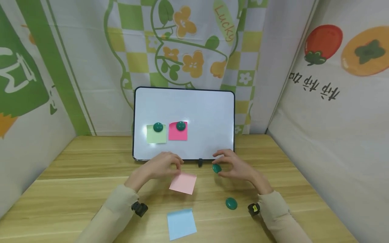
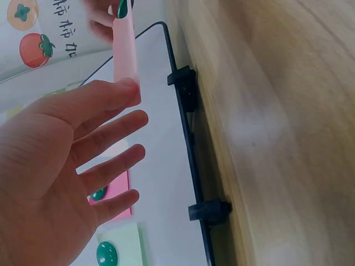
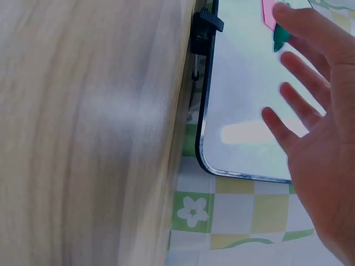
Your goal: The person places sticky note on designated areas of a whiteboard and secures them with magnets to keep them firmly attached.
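Note:
My left hand (image 1: 164,165) pinches a light pink sticky note (image 1: 183,183) by its upper left corner, thumb against forefinger. In the left wrist view the note (image 2: 126,58) stands nearly edge-on above the fingertips, with the other fingers spread. To the right, my right hand (image 1: 235,166) holds a green oval magnet (image 1: 216,168) between thumb and forefinger; the right wrist view shows the magnet (image 3: 280,37) from its side. Behind both hands a whiteboard (image 1: 209,114) leans upright. On it, green magnets hold a pale green note (image 1: 156,136) and a bright pink note (image 1: 178,135).
A blue sticky note (image 1: 181,224) lies on the wooden table (image 1: 76,189) near the front. Another green magnet (image 1: 231,203) rests to its right. Black clips (image 2: 209,212) support the board's lower edge. Patterned curtains (image 1: 194,44) hang behind and at both sides.

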A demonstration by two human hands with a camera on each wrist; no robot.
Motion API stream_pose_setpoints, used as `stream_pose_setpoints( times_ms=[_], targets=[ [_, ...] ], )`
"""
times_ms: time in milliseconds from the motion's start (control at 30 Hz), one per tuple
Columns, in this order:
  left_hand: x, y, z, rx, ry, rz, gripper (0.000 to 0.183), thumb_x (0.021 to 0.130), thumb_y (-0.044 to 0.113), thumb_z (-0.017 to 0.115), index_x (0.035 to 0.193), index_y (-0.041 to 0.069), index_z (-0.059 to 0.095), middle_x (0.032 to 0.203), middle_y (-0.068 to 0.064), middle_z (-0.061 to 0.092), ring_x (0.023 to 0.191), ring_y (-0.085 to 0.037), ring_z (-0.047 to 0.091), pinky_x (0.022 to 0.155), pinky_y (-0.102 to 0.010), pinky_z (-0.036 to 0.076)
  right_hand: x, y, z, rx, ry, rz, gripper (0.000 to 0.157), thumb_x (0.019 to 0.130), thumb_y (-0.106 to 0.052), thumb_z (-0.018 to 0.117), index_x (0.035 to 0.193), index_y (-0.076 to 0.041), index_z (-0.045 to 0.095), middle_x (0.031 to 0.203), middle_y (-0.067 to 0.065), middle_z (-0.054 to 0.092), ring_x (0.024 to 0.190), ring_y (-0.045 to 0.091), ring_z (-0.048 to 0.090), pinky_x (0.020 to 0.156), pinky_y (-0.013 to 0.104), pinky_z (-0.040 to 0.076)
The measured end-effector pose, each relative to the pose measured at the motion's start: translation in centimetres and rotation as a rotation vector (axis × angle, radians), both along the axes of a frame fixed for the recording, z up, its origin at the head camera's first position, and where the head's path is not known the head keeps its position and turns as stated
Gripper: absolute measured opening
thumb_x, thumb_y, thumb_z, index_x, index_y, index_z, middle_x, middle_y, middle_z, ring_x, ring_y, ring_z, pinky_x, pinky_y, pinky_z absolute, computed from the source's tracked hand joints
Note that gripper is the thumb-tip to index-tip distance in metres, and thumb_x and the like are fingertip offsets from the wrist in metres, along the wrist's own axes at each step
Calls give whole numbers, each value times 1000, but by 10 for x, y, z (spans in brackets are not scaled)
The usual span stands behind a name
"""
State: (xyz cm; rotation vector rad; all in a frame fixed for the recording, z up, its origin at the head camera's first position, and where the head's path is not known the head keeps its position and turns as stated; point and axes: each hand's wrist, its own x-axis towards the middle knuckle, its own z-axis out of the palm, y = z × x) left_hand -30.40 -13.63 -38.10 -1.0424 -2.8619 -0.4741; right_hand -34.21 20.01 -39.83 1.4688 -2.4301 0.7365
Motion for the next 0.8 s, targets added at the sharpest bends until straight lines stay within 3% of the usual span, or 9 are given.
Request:
stream_pose_setpoints(
  times_ms=[300, 533, 800],
  targets=[
    [-9, 16, 17, 25, 82, 68, 10, 91, 27, 70, 89, 20, 76, 120, -2, 71, 117, -27, 61, 104, -46, 47, -6, -5, 7, -129, 139, 19, 40, 75, -9, 85, 113, -7, 71, 137, 19, 53, 131, 35, 43, 104, 56, 42],
    [-24, 27, 27, 54, 158, 125, 13, 91, 28, 71, 92, 16, 77, 118, -3, 72, 116, -26, 63, 103, -46, 49, -7, -9, 12, -184, 174, 5, 39, 76, -8, 84, 113, -5, 70, 142, 21, 47, 135, 37, 38, 100, 61, 43],
    [-34, 34, 36, 89, 253, 163, 15, 91, 29, 71, 89, 14, 77, 119, -4, 71, 116, -28, 62, 102, -46, 49, -11, -16, 21, -226, 253, -18, 40, 76, -8, 84, 114, -7, 71, 141, 20, 48, 134, 36, 39, 101, 51, 42]
  ],
)
